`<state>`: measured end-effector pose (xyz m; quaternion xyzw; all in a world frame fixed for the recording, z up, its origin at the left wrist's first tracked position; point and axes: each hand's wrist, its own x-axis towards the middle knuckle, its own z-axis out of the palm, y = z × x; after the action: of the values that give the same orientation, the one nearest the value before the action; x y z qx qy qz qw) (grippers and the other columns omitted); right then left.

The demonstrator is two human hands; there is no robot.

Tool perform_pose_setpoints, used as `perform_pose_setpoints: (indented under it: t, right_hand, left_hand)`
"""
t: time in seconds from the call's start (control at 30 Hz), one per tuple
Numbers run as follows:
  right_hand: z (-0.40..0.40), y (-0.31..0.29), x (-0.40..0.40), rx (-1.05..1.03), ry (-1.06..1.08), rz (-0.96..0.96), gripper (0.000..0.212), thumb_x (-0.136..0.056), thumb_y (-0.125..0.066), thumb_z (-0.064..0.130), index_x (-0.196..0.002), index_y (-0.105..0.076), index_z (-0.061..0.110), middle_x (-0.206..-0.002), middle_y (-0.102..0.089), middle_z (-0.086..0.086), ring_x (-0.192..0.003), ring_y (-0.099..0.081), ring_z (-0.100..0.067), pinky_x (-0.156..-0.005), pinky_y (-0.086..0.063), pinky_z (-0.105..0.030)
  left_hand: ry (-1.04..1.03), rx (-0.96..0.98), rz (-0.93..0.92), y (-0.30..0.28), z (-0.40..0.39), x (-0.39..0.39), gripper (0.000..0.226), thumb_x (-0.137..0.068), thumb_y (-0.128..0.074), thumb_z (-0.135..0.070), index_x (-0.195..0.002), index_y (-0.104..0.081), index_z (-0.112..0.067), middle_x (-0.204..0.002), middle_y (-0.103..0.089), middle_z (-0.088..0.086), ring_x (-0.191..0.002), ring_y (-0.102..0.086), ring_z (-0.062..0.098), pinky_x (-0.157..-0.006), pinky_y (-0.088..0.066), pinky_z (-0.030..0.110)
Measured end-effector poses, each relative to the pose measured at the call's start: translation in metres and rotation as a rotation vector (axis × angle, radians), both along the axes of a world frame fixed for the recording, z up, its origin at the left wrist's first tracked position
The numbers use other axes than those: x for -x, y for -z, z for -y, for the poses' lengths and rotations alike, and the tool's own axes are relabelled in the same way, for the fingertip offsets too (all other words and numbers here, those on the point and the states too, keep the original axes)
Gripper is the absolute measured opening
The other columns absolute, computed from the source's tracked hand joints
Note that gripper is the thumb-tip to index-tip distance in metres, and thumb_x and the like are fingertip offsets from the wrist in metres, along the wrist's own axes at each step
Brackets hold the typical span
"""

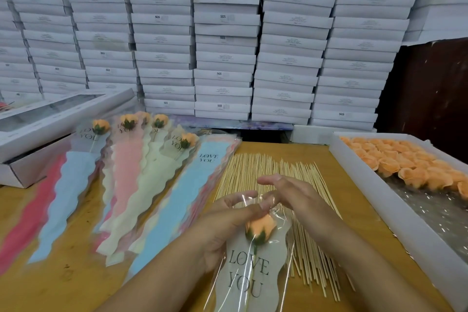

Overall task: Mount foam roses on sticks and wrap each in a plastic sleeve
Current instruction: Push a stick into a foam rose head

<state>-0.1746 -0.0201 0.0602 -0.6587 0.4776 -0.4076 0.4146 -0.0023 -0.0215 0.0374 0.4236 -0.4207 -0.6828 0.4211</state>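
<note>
Both hands pinch sleeve (249, 276) top: left hand (225, 225), right hand (286, 195); orange rose (260, 229) inside.

Two bare forearms reach into view from the bottom edge, with no sleeves, gloves, watch, rings or bracelets visible on either. The left hand (228, 220) and the right hand (291, 195) are uncovered down to the fingertips, nails short and unpainted. Nothing else of the person is seen.

Wooden table (354, 213): skewer pile (258, 172) centre, sleeve stacks (162, 210) left, rose tray (395, 213) right, white box (38, 144) far-left.
</note>
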Motion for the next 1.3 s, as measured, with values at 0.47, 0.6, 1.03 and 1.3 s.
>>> perform_pose_setpoints:
  t: [0.47,0.6,1.03,1.3]
  right_hand:
    - [0.004,-0.002,0.004,-0.086,0.193,0.110,0.016,-0.095,-0.059,0.026,-0.107,-0.070,0.027,-0.098,-0.075,0.004,-0.093,-0.070,-0.015,-0.087,-0.058,-0.037]
    - [-0.003,0.001,0.000,-0.269,0.032,0.045,0.035,-0.088,-0.064,0.050,-0.105,-0.072,0.020,-0.097,-0.075,-0.009,-0.088,-0.072,-0.025,-0.077,-0.061,-0.035]
    - [-0.009,0.010,-0.004,-0.445,-0.266,-0.058,0.025,-0.079,-0.081,0.027,-0.094,-0.074,0.009,-0.091,-0.077,-0.010,-0.081,-0.068,-0.021,-0.074,-0.052,-0.033]
    - [0.008,0.013,0.010,-0.314,-0.007,0.235,0.015,-0.087,-0.073,0.020,-0.097,-0.078,0.010,-0.098,-0.077,-0.015,-0.091,-0.075,-0.033,-0.083,-0.060,-0.042]
  left_hand:
    - [-0.087,-0.016,-0.062,-0.004,0.008,-0.009,0.056,-0.063,-0.083,-0.012,-0.118,-0.070,-0.011,-0.097,-0.077,0.018,-0.076,-0.074,0.028,-0.068,-0.061,0.038]
    - [-0.127,-0.059,-0.139,-0.006,0.011,-0.010,0.038,-0.085,-0.073,-0.011,-0.121,-0.065,-0.002,-0.094,-0.073,0.019,-0.075,-0.070,0.030,-0.066,-0.060,0.039]
    - [-0.274,-0.072,-0.256,-0.012,0.011,-0.010,0.046,-0.089,-0.070,-0.022,-0.130,-0.062,-0.002,-0.122,-0.066,0.030,-0.109,-0.062,0.045,-0.107,-0.042,0.062]
    - [0.001,-0.035,-0.085,-0.006,0.001,-0.004,0.042,-0.082,-0.076,-0.026,-0.121,-0.064,-0.013,-0.101,-0.076,0.017,-0.081,-0.075,0.029,-0.064,-0.062,0.039]
